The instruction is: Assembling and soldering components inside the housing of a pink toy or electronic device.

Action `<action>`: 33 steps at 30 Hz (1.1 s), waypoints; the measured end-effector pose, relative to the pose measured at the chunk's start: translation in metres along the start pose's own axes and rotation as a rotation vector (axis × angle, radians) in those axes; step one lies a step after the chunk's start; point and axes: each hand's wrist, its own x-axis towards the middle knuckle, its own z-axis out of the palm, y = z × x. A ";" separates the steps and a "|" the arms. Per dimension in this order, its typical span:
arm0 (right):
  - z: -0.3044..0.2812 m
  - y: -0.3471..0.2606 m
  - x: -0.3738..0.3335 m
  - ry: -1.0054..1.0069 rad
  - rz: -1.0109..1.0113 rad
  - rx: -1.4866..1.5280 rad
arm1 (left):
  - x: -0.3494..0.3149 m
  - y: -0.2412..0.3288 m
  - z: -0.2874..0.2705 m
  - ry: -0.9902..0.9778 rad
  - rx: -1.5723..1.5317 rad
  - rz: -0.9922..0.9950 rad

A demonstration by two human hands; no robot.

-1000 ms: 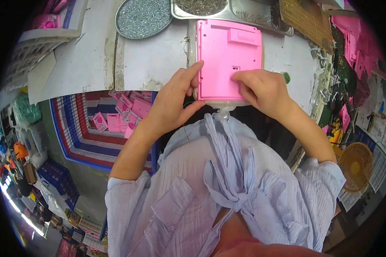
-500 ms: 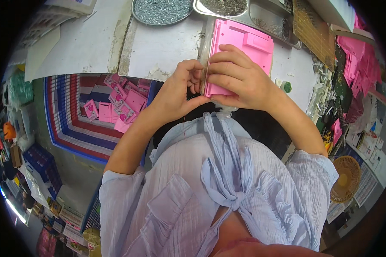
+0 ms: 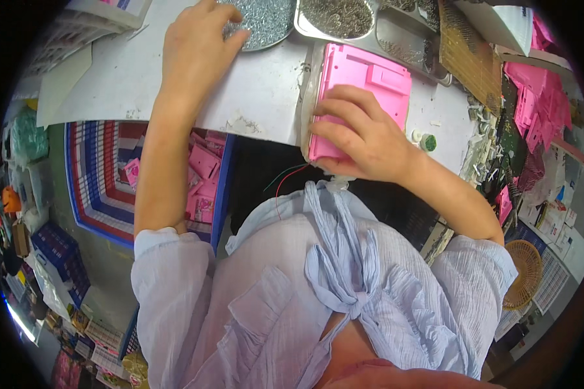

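A pink plastic casing [image 3: 389, 94] lies on the white table near its front edge, with a raised rectangular block on its upper face. My right hand [image 3: 363, 136] grips its lower part, fingers across the top and thumb at the near edge. Thin red and green wires [image 3: 285, 176] hang out from that near edge. My left hand [image 3: 198, 42] is over the rim of a round metal dish [image 3: 263, 26] full of small silvery screws. Its thumb and fingers are apart, and I see nothing held between them.
Beyond the casing stands a metal tray [image 3: 347, 18] of small dark metal parts in compartments. A striped basket [image 3: 97, 188] with pink parts sits below the table at left. A small green-topped bottle [image 3: 428, 142] is right of the casing; pink pieces [image 3: 532, 97] lie far right.
My left hand has left the casing's near edge and reached up and left to the screw dish. My right hand still holds the casing, which sits slightly nearer in view.
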 end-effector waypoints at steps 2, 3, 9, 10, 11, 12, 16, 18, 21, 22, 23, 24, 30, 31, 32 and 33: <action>-0.002 -0.002 -0.002 -0.028 0.068 0.024 | 0.010 -0.012 0.010 -0.095 0.175 0.048; -0.004 -0.002 -0.003 -0.041 0.107 0.035 | 0.013 -0.012 0.013 -0.105 0.173 0.069; -0.031 0.033 0.048 -0.116 0.134 -0.064 | 0.006 -0.012 0.017 -0.101 -0.023 -0.013; -0.028 0.053 0.071 -0.021 0.058 -0.135 | 0.008 -0.011 0.019 -0.071 -0.019 -0.006; -0.021 0.075 0.098 0.075 -0.018 -0.209 | 0.012 -0.010 0.022 -0.040 -0.015 0.005; -0.012 0.088 0.119 -0.011 0.043 -0.257 | 0.013 -0.011 0.025 -0.030 0.030 0.016; 0.024 0.124 0.163 -0.265 0.089 -0.518 | 0.012 -0.020 0.023 -0.019 0.103 0.030; 0.023 0.126 0.169 -0.325 0.102 -0.499 | 0.011 -0.016 0.019 -0.036 -0.016 0.006; 0.031 0.135 0.169 -0.235 0.087 -0.524 | 0.007 -0.004 0.001 -0.073 -0.228 -0.081; 0.034 0.135 0.171 -0.265 0.094 -0.536 | 0.005 0.004 -0.004 -0.071 -0.256 -0.104; 0.037 0.136 0.174 -0.296 0.101 -0.547 | 0.002 0.011 -0.007 -0.070 -0.284 -0.127; 0.039 0.136 0.175 -0.326 0.108 -0.558 | 0.000 0.019 -0.008 -0.078 -0.327 -0.125; 0.033 0.136 0.170 -0.243 0.119 -0.555 | -0.012 0.062 0.009 -0.212 -0.346 -0.072; 0.033 0.136 0.168 -0.192 0.112 -0.564 | -0.013 0.067 0.018 -0.197 -0.359 -0.046; 0.029 0.135 0.165 -0.131 0.093 -0.579 | -0.014 0.071 0.026 -0.184 -0.374 -0.018; 0.023 0.134 0.156 -0.070 0.074 -0.594 | -0.014 0.076 0.031 -0.201 -0.429 -0.029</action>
